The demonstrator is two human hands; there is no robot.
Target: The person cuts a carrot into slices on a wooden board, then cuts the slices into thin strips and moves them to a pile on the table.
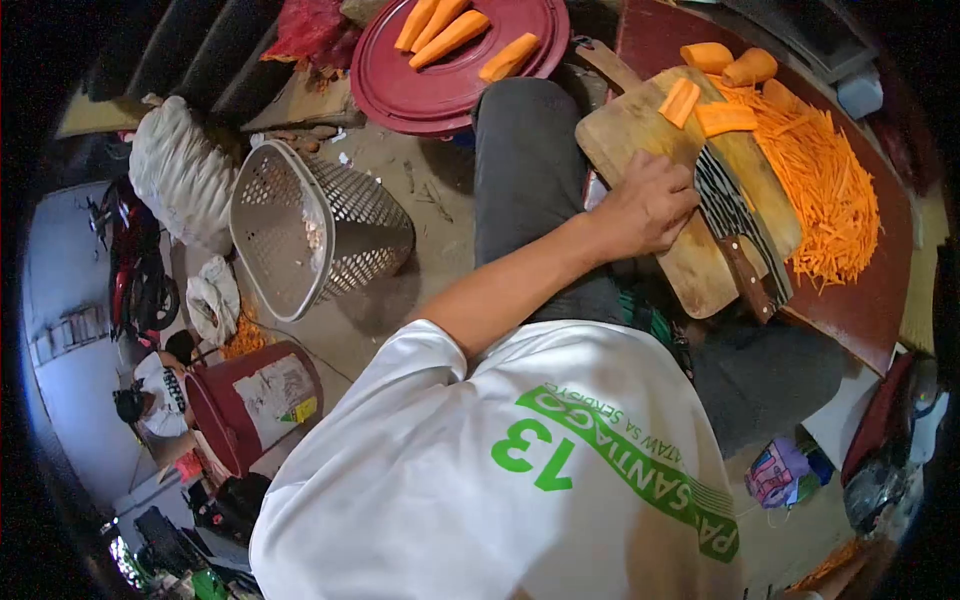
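My left hand rests over the wooden cutting board, its fingers curled together; whatever may be inside them is hidden. Beside it on the board lies a knife with a brown handle and a dark-striped blade. Two cut carrot pieces lie near the board's far end, one upright-facing and one sideways. A large heap of shredded carrot spreads against the board's right side. I do not see my right hand.
Peeled carrots lie on a round red lid. Left of my leg stands a perforated basket, near a white sack and a red bin. A person is at the far left. A skin-coloured shape shows at bottom right.
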